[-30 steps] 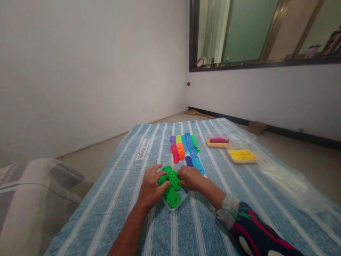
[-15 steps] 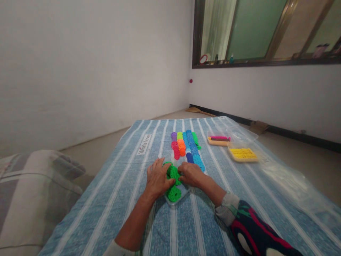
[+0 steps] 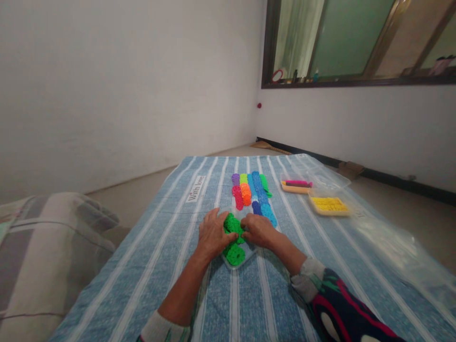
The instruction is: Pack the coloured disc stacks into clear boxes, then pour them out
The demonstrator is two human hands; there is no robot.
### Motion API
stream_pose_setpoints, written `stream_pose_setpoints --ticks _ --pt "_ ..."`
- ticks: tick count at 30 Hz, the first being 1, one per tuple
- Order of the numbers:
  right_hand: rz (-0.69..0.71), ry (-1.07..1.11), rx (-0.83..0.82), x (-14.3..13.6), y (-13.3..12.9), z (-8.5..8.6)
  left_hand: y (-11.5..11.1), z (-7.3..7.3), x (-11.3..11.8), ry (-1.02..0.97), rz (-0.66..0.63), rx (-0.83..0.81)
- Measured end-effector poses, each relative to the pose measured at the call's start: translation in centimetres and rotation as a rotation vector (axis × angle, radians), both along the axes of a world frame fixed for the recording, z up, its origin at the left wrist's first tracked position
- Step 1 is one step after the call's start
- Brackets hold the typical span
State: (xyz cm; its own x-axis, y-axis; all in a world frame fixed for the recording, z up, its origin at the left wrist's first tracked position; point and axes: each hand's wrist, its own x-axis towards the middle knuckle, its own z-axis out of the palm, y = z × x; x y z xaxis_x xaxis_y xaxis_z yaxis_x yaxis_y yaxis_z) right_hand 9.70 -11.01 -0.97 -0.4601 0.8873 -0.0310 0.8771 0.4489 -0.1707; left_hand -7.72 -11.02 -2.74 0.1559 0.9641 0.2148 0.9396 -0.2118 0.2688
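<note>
A small clear plastic box (image 3: pixel 249 255) sits on the cloth before me with several green flower-shaped discs (image 3: pixel 235 255) in it. My left hand (image 3: pixel 214 232) curves over the box's left side, its thumb across the green discs and its fingers bent around their far left side. From the right, my right hand (image 3: pixel 259 230) reaches in with fingers curled and pressed together at the edge of the green stack. Its fingertips touch the discs, though exactly what they pinch is partly hidden.
Beyond the box lie overlapping rows of coloured discs, with orange (image 3: pixel 245 194) and blue (image 3: pixel 261 187) among them. To the right are a box with yellow pieces (image 3: pixel 329 204), another with pink and orange pieces (image 3: pixel 296 185), and clear plastic packaging (image 3: pixel 399 242). A striped cloth (image 3: pixel 149 266) covers the surface.
The camera view has shifted slightly, so the scene sits a little further right. Both hands stay at the box, and the green discs between them have shifted slightly.
</note>
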Motion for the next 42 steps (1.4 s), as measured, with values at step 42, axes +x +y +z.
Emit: stream_pose_setpoints --ticks 42 --pt "-0.082 0.261 0.005 -0.4 -0.9 -0.5 -0.1 0.8 0.7 0.093 0.071 -0.035"
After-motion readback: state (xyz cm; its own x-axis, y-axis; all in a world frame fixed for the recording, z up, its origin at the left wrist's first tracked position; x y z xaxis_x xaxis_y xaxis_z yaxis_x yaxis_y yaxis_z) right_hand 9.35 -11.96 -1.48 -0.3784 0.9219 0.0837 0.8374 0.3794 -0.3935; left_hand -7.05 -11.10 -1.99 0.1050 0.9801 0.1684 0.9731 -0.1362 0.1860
